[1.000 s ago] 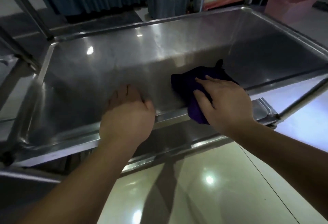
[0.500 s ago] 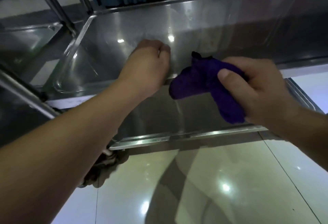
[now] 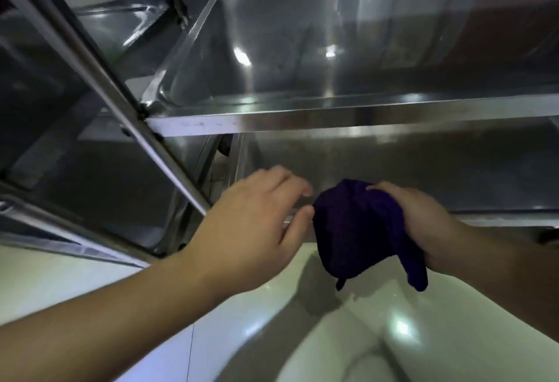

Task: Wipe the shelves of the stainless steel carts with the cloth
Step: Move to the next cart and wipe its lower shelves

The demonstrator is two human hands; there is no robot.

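The purple cloth (image 3: 360,230) hangs bunched from the right hand (image 3: 423,221), whose fingers curl over it by the lower shelf (image 3: 423,164) edge; the left hand (image 3: 251,230) reaches beside it, fingers relaxed, holding nothing

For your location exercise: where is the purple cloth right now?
In the head view, the purple cloth sits lower right of centre, gripped by the right hand, hanging in front of the cart's lower shelf, close beside the left hand.
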